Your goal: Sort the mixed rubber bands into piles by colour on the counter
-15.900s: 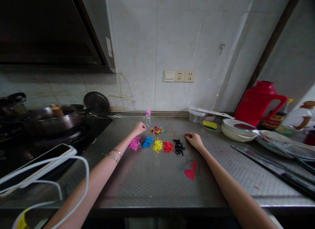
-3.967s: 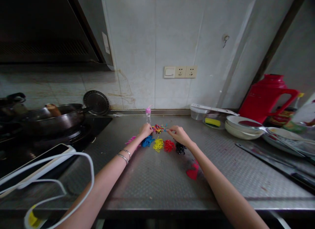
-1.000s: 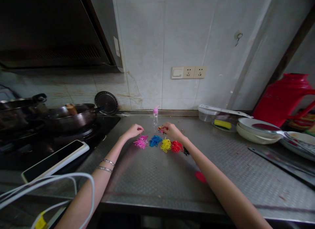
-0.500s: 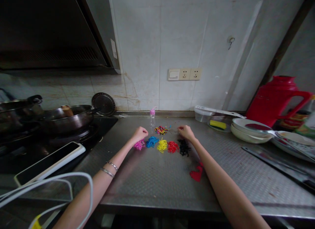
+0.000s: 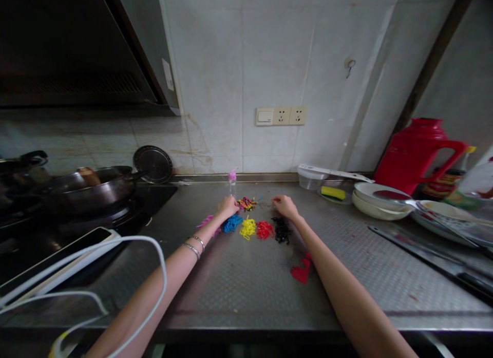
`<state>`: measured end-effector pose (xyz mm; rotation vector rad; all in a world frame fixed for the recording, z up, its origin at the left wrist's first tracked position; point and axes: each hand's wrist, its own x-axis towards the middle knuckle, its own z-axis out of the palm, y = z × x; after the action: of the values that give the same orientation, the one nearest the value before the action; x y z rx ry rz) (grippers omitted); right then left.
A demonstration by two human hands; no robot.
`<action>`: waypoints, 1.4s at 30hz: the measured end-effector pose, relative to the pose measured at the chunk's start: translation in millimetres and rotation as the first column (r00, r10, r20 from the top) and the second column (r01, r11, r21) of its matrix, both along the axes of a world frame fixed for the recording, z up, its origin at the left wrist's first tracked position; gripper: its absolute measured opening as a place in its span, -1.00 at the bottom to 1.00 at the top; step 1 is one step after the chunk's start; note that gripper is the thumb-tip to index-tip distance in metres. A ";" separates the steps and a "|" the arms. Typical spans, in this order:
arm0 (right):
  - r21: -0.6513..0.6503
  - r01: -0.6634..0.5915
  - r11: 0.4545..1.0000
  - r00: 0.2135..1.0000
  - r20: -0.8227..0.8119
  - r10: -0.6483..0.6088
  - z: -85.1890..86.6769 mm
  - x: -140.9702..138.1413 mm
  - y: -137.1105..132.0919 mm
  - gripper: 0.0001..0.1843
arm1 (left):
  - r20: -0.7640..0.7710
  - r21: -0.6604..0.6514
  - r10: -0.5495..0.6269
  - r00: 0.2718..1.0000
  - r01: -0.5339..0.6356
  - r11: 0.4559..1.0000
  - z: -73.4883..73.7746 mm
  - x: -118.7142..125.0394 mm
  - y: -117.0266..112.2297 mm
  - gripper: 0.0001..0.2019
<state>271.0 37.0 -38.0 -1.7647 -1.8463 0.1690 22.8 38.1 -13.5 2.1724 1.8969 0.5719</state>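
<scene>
My left hand is at the left edge of a mixed pile of small coloured rubber bands, its fingers pinched together; what they hold is too small to make out. To the right of that pile, my right hand is closed by a faint see-through item, and its fingertips hide what they grip. Sorted bands lie in a row nearer me: pink bands partly behind my left wrist, blue bands, yellow bands, red bands and black bands. Behind stands a small clear bottle with a pink cap.
A red heart-shaped piece lies beside my right forearm. Bowls, a yellow sponge, a red flask and a long knife are on the right. A pan and a white cable occupy the left.
My left hand has moved right, from above the pink bands to the edge of the mixed pile. My right hand stays by the pile's right side. The view has shifted slightly.
</scene>
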 end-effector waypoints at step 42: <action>0.049 -0.092 0.995 0.994 0.057 0.089 -3.7 -29.2 11.3 -0.69 | 0.487 -0.026 -0.248 0.837 0.297 0.954 20.1 -72.1 -20.8 -0.75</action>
<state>241.8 48.3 -41.7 -1.6679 -1.9535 0.1079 -49.4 17.3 6.6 1.9511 1.3006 0.8422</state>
